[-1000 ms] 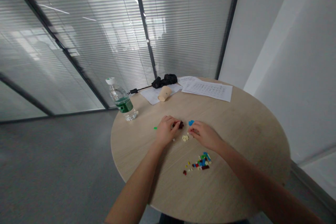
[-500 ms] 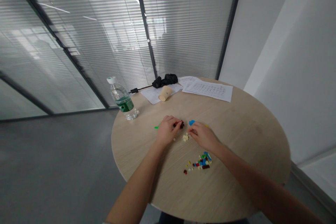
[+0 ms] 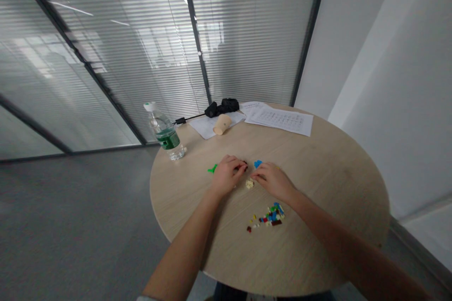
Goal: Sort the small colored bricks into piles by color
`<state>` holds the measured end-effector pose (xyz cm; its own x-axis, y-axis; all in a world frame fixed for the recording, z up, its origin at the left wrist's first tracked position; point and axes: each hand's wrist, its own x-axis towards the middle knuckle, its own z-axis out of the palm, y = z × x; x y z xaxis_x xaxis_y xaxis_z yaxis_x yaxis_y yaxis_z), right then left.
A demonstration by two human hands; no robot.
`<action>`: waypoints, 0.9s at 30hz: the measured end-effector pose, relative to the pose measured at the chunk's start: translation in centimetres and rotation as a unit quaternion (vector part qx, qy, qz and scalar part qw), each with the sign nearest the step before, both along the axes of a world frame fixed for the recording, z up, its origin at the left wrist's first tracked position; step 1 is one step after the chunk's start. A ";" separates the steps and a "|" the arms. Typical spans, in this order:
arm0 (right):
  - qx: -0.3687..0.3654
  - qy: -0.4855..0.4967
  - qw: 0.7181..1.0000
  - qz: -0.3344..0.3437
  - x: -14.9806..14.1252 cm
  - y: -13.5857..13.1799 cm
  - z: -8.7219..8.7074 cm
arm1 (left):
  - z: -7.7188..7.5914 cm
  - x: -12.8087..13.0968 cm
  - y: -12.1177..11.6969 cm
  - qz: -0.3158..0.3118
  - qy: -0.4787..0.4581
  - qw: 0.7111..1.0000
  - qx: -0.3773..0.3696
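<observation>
My left hand rests on the round wooden table, its fingers closed over a small dark brown plastic brick, which is mostly hidden. Just beyond its little-finger side lies a green brick piece. My right hand lies close by, its fingertips on the tabletop beside a small cluster of cream bricks. A blue brick sits just beyond those fingertips. Nearer me, below both hands, is a loose heap of multicoloured small bricks. I see nothing held in my right hand.
A water bottle with a green label stands at the table's left edge. Farther back lie a paper cup on its side, printed papers, and a black bundle with a cable. Glass walls with blinds stand behind.
The green piece shows more fully beside my left hand, and the dark brick is more covered by my left fingers. My right hand has barely moved.
</observation>
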<state>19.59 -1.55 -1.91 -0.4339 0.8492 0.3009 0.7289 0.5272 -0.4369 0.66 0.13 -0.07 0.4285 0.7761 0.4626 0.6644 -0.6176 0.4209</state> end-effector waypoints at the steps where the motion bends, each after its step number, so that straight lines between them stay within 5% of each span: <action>1: 0.004 0.009 1.000 0.002 0.1 0.0 0.2 | 0.0 0.0 0.0 -0.001 0.002 1.000 -0.003; 6: -0.040 0.069 0.993 0.090 0.5 -1.3 1.7 | 0.0 -0.1 0.0 0.003 0.003 1.000 -0.011; 11: -0.146 0.018 0.963 0.225 -0.1 -2.9 2.2 | 0.0 -0.2 0.0 0.021 -0.008 1.000 -0.002; 27: -0.138 -0.030 0.959 0.244 -0.7 -3.4 2.5 | 0.3 -0.3 -0.1 0.034 -0.012 0.999 -0.027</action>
